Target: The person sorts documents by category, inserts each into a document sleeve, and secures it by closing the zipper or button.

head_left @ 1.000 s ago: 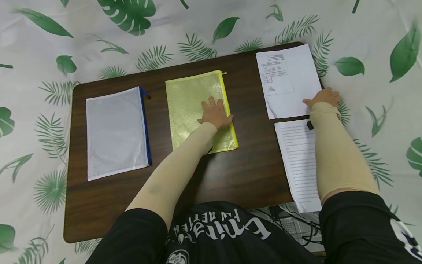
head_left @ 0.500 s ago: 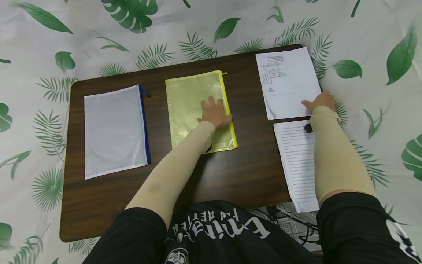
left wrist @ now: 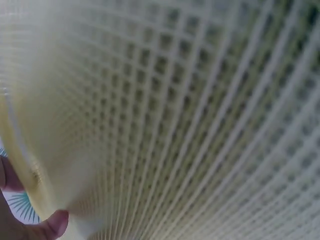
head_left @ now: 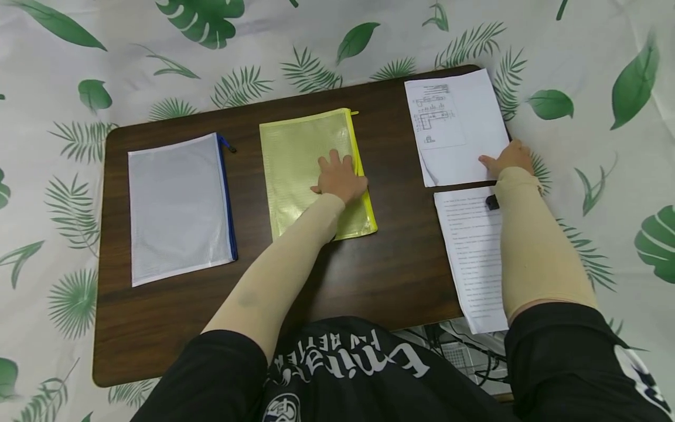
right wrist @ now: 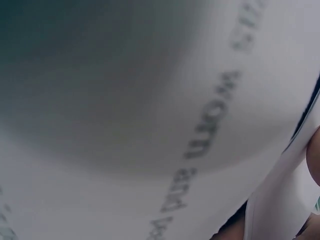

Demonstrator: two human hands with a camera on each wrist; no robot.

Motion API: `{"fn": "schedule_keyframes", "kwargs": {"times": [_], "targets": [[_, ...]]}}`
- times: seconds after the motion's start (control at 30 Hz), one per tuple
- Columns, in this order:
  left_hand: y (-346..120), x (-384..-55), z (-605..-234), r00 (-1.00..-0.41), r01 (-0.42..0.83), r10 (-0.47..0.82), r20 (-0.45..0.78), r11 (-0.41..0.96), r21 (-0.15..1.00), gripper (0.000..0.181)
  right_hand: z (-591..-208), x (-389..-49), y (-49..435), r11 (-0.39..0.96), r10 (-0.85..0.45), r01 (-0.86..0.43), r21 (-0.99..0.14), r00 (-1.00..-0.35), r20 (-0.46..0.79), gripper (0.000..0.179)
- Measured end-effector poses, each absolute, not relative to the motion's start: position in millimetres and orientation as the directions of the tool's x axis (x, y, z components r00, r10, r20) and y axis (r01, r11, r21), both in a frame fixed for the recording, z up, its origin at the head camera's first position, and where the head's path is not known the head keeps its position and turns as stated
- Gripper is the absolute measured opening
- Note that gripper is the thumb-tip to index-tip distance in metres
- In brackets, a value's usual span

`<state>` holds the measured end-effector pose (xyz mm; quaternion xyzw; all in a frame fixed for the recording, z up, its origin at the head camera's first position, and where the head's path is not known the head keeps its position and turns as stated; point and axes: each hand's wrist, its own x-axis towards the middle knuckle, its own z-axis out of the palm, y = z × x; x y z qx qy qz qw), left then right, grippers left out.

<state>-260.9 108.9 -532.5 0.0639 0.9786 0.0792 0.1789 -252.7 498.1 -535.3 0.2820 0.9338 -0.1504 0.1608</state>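
My left hand (head_left: 341,179) rests with spread fingers on a yellow mesh zipper pouch (head_left: 287,158). In the left wrist view the pouch's mesh (left wrist: 165,120) fills most of the picture, and my thumb (left wrist: 52,225) shows at the lower left. My right hand (head_left: 508,159) lies at the right edge of a paper sheet (head_left: 474,117) printed with a technical drawing, thumb extended over the paper. Its other fingers reach past the sheet's edge by the table's side. The right wrist view shows blurred printed text on paper (right wrist: 205,135), with parts of fingers (right wrist: 313,155) at the right border.
A white mesh zipper pouch (head_left: 179,205) with a blue zipper lies at the left of the dark wooden table (head_left: 401,258). Printed text pages (head_left: 469,252) lie below the drawing, partly under my right forearm and overhanging the front edge. Cables (head_left: 474,351) show beyond that edge.
The whole scene has shifted slightly up and left in the view. Both hands keep their places on the yellow pouch and at the drawing sheet.
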Motion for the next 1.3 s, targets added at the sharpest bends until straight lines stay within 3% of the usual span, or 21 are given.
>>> {"fn": "schedule_keyframes", "kwargs": {"times": [0.27,0.6,0.87,1.03,1.3], "targets": [[107.8,-267.5,-532.4,-0.947,0.188,0.188,-0.259,0.982,0.023,0.057,-540.9,-254.3,505.2,0.801,0.468,0.563,-0.203,-0.801,-0.372,0.096],[104.7,-275.9,-533.0,-0.907,0.049,0.15,-0.394,0.966,0.255,0.076,-538.9,-248.5,503.4,0.813,0.45,0.543,-0.212,-0.816,-0.363,0.098],[104.1,-274.9,-531.6,-0.902,0.065,0.169,-0.398,0.963,0.262,0.077,-535.2,-250.0,503.8,0.825,0.441,0.532,-0.192,-0.818,-0.369,0.097],[101.0,-269.8,-529.4,-0.901,0.101,0.191,-0.39,0.966,0.239,0.078,-535.7,-254.3,512.8,0.82,0.39,0.521,-0.236,-0.811,-0.436,0.1],[100.6,-267.7,-523.2,-0.903,0.128,0.205,-0.377,0.967,0.219,0.08,-525.5,-254.8,536.2,0.788,0.264,0.489,-0.374,-0.817,-0.513,0.074]]}}
